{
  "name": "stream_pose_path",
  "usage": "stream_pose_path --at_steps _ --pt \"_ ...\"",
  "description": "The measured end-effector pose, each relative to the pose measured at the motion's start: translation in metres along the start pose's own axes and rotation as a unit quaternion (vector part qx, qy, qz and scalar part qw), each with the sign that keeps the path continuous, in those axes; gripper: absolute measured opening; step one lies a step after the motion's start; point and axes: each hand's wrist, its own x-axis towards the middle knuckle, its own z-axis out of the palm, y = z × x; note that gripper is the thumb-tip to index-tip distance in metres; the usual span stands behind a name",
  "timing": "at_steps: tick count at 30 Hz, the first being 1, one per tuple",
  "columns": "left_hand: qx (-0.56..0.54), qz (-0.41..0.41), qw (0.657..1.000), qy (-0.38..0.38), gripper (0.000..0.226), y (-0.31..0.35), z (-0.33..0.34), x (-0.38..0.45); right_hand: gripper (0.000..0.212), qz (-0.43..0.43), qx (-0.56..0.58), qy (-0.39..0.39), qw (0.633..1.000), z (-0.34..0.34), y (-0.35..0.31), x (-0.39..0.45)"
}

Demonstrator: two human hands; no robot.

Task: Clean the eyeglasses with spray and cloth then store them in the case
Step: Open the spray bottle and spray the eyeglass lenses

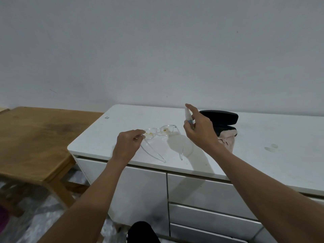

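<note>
Glasses [158,132], clear-framed, sitting mid-frame over the white cabinet [263,148], front running left to right, lenses facing away toward the wall [157,50], both temples unfolded and trailing back toward the lower edge of the frame. Whether resting on the top or lifted just clear of it, not telling.

Left hand [128,142] reaching in from the lower left, knuckles up, fingers curled, pinching the left end of the frame where the temple joins.

Right hand [199,130] coming in from the lower right, raised just right of the glasses, gripping a small white spray [188,116] held upright, long axis vertical, thumb and lower fingers wrapping its body, forefinger arching over and sitting on the top.

Lying behind the right hand, in the centre right of the frame, a black case [221,118], lid hinged open. Spilling from its lower half toward the cabinet's front edge, a pale pink cloth [228,139], partly hidden by the wrist.

Standing at far left, beside the cabinet, a wooden table [35,137].
</note>
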Motion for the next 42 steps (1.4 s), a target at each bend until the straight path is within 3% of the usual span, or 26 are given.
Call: stream_pose_path --at_steps 5,13,18,28,42 --pt "-0.077 -0.078 0.994 0.002 0.015 0.006 0.000 0.003 0.057 0.011 0.000 0.008 1.000 -0.002 0.007 0.000" --pt "-0.219 -0.200 0.954 0.048 0.022 0.019 0.001 0.023 0.056 0.051 -0.001 0.012 0.999 -0.003 0.019 -0.010" --pt "-0.269 -0.211 0.937 0.079 0.017 0.025 -0.005 0.035 0.052 0.070 0.020 0.009 0.997 0.001 0.026 -0.021" --pt "-0.348 -0.254 0.895 0.114 0.014 0.039 -0.013 0.054 0.048 0.007 0.026 -0.016 1.000 0.018 -0.006 -0.008" --pt "-0.378 -0.254 0.883 0.112 0.019 0.053 -0.031 0.060 0.040 -0.067 -0.008 0.025 0.997 0.032 -0.038 0.015"
